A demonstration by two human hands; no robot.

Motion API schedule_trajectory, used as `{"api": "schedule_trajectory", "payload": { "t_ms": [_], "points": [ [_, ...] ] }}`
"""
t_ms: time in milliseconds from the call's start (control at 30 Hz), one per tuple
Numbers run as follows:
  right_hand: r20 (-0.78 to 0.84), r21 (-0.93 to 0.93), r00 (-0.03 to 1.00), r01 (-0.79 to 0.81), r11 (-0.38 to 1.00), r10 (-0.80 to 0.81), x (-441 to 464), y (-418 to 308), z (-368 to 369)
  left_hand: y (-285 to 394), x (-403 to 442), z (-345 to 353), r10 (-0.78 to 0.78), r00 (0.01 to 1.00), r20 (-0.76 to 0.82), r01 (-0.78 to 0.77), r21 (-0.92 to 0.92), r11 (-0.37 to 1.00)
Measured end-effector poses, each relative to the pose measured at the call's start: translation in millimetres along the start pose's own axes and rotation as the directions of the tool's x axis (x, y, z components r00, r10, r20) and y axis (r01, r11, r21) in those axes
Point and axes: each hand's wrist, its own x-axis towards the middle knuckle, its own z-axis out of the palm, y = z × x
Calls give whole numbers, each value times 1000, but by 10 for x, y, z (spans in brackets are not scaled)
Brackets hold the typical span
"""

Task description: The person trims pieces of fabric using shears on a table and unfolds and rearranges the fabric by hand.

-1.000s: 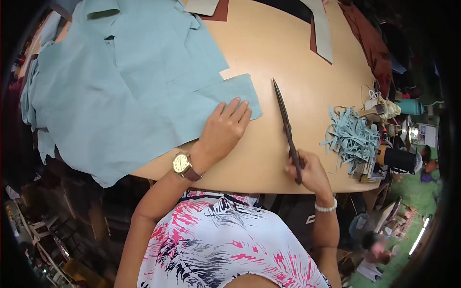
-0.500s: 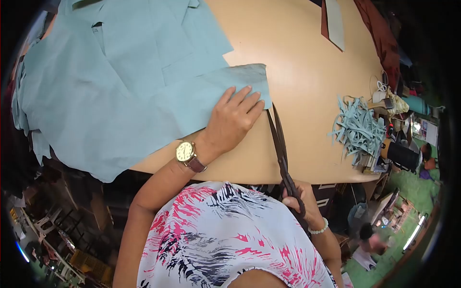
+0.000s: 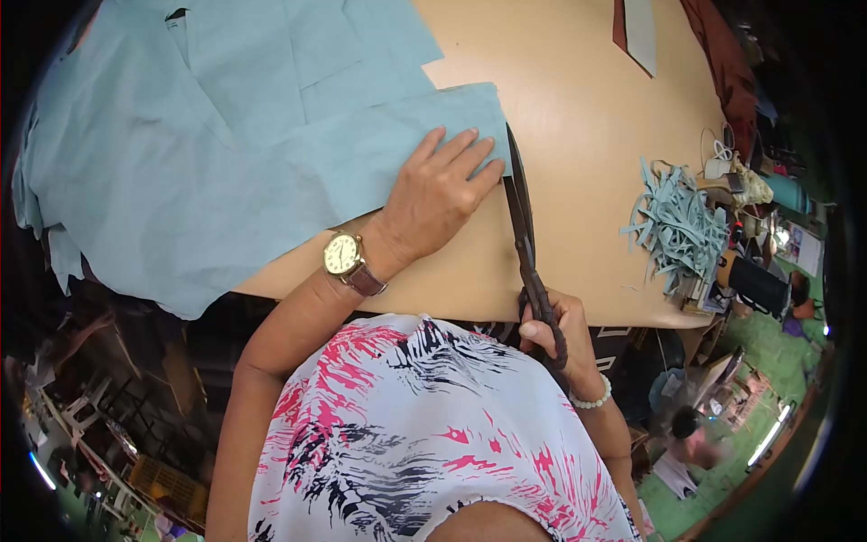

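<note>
A broad piece of light blue cloth [image 3: 244,181] covers the left part of the table. My left hand [image 3: 442,194] rests flat on the cloth near its right end, fingers spread and palm down. In my right hand [image 3: 564,334] are long dark scissors [image 3: 524,235], gripped by their handles at the table's front edge. The blades point away from me, and their far part lies along the right edge of the cloth. One blade is partly hidden at the cloth, just beyond my left fingertips.
A heap of narrow blue cloth strips [image 3: 677,221] lies at the right of the table [image 3: 578,108]. Beside it are a brush [image 3: 720,183] and a dark case [image 3: 757,287]. Brown and pale strips [image 3: 639,36] lie at the far right. A person [image 3: 694,438] is blurred below.
The scissors have moved away from me, their blades now reaching farther along the cloth's right edge and closer together. My left hand stays on the cloth; the whole view has shifted slightly.
</note>
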Motion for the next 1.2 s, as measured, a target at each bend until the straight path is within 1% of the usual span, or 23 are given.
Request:
{"api": "schedule_trajectory", "payload": {
  "t_ms": [300,600,800,900,1200],
  "points": [
    [7,15,1000,-29,999,29,-4,-48,-44,1,-22,0,1,1000,3,-1,-8,1000],
    [7,14,1000,-7,1000,7,9,4,-62,1,-27,2,9,1000,5,-9,-8,1000],
    [-18,-6,998,-58,998,58,-21,-6,-67,4,-24,1,7,1000,9,-7,-1,1000],
    [-21,-36,998,-65,997,64,-35,-9,-68,-13,-34,28,23,1000,4,-23,-9,1000],
    [-19,-26,997,-81,996,81,-66,50,-91,-6,-29,12,21,1000,6,-21,15,1000]
  ]
}}
